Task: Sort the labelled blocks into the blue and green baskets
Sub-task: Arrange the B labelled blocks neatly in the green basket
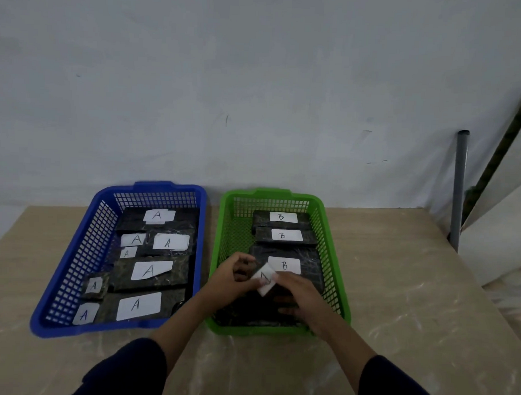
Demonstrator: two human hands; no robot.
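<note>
The blue basket (71,266) on the left holds several dark blocks with white labels marked A (147,270). To its right, the green basket (334,260) holds dark blocks labelled B (283,265). Both my hands are inside the green basket's near half. My left hand (233,278) and my right hand (301,294) meet on a small block with a white label (264,282), held tilted over a large dark block (248,311). The letter on its label is blurred. My fingers hide part of it.
The baskets stand side by side on a beige tabletop (397,308), against a pale wall. A grey pole (459,188) and a leaning board (499,166) rise at the table's far right corner.
</note>
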